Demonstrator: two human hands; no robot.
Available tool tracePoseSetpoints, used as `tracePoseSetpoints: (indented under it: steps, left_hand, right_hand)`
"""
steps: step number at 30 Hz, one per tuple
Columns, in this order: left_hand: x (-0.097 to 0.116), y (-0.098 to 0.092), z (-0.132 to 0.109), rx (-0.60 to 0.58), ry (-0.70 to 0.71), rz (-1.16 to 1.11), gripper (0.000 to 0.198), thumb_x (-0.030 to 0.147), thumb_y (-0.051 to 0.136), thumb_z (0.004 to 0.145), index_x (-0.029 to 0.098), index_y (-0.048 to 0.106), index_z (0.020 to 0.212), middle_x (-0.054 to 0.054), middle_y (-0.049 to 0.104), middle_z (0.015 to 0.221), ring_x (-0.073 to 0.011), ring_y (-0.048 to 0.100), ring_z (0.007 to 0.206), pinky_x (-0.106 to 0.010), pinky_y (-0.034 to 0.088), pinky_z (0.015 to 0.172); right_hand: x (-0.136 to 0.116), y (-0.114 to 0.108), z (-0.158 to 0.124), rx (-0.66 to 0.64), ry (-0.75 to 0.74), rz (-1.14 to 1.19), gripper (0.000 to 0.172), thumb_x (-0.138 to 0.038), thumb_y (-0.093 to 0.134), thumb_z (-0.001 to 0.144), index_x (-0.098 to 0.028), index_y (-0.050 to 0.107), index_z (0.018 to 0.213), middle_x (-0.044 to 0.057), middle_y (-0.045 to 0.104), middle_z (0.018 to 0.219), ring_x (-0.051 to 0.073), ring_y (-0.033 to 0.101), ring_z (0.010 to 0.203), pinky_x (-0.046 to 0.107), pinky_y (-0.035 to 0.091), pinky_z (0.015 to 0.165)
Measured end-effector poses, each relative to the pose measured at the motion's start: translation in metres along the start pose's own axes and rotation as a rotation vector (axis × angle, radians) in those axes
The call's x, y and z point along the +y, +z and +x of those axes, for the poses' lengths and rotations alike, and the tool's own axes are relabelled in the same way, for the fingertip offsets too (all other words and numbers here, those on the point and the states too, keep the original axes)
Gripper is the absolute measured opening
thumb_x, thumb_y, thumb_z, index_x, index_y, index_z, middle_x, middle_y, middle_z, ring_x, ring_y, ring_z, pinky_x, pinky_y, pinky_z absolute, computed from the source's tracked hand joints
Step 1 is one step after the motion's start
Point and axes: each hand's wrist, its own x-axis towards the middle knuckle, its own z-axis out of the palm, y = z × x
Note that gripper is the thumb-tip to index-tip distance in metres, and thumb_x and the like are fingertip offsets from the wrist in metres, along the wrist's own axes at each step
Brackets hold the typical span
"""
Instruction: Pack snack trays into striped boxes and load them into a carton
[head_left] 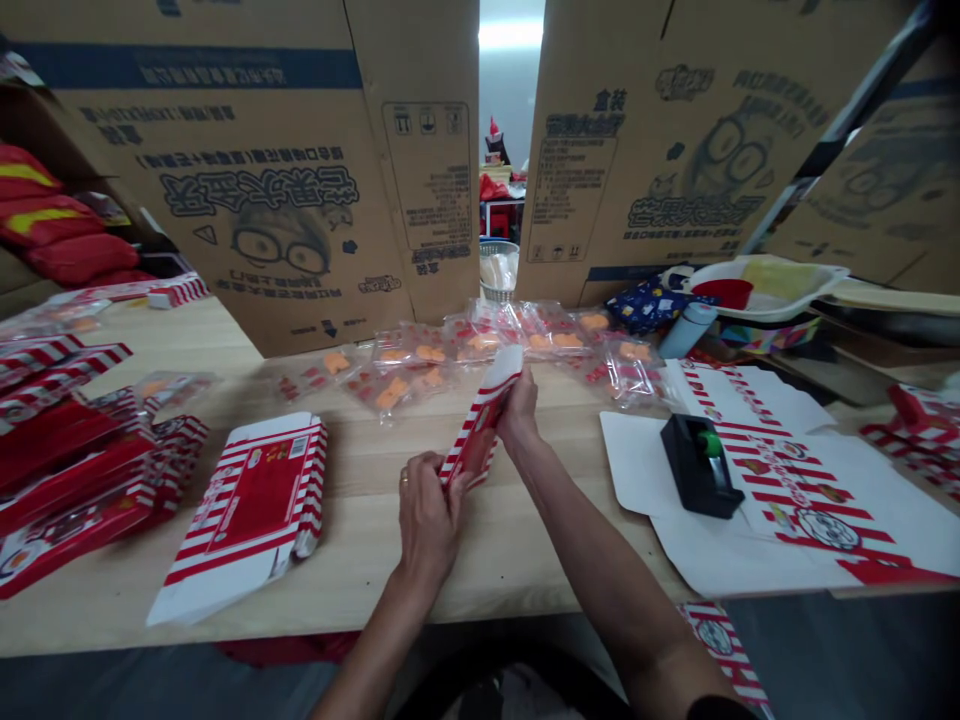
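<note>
Both my hands hold one red-and-white striped carton (480,425), tilted on edge above the wooden table (360,540). My left hand (426,515) grips its near lower end, fingers closed. My right hand (517,412) pinches its far upper end. Just behind the carton lies a row of clear packets with orange pieces (480,350). A stack of flat striped cartons (247,510) lies to the left of my left hand.
A black tape dispenser (701,465) sits on unfolded white and striped sheets (787,500) at the right. Finished red boxes (67,470) pile up at the left. Large cardboard boxes (262,170) wall off the back. A tray (757,285) sits back right.
</note>
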Motion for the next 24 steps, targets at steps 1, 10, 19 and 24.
tracePoseSetpoints:
  steps: [1, 10, 19, 24]
  left_hand:
    - [-0.009, 0.003, -0.003, -0.001, -0.007, 0.026, 0.028, 0.046, 0.059, 0.091, 0.019, 0.062, 0.086, -0.011, 0.067, 0.087, -0.0252, 0.063, 0.084, -0.035, 0.049, 0.077]
    - [-0.025, -0.002, -0.009, -0.27, -0.22, -0.174, 0.039, 0.047, 0.039, 0.102, 0.019, 0.062, 0.088, -0.001, 0.066, 0.068, -0.0153, 0.059, 0.057, -0.024, 0.046, 0.057]
    - [-0.025, 0.018, 0.012, -0.172, -0.425, -0.604, 0.061, 0.046, 0.054, 0.096, 0.024, 0.039, 0.151, -0.008, 0.054, 0.149, -0.0241, 0.053, 0.135, -0.038, 0.042, 0.113]
    - [-0.017, 0.023, 0.031, -0.149, -0.474, -0.69, 0.059, 0.041, 0.056, 0.095, 0.025, 0.042, 0.15, -0.006, 0.061, 0.142, -0.0232, 0.061, 0.125, -0.037, 0.048, 0.108]
  right_hand:
    - [0.0, 0.001, 0.003, 0.04, -0.008, -0.009, 0.048, -0.07, 0.033, 0.088, -0.026, 0.041, 0.069, -0.003, 0.052, 0.055, 0.016, 0.052, 0.054, 0.026, 0.042, 0.05]
    - [-0.007, -0.021, -0.032, 0.072, -0.16, -0.315, 0.022, -0.044, 0.053, 0.088, -0.024, 0.054, 0.099, 0.001, 0.06, 0.078, 0.02, 0.057, 0.071, 0.03, 0.044, 0.068]
    - [0.02, -0.072, -0.06, -0.301, -0.263, -0.577, 0.034, -0.041, 0.049, 0.092, -0.024, 0.056, 0.121, -0.001, 0.064, 0.083, 0.017, 0.058, 0.071, 0.028, 0.045, 0.068]
    - [-0.014, -0.072, -0.038, -0.381, -0.201, -0.53, 0.018, -0.04, 0.057, 0.086, -0.023, 0.054, 0.09, -0.006, 0.054, 0.064, 0.013, 0.05, 0.057, 0.023, 0.039, 0.054]
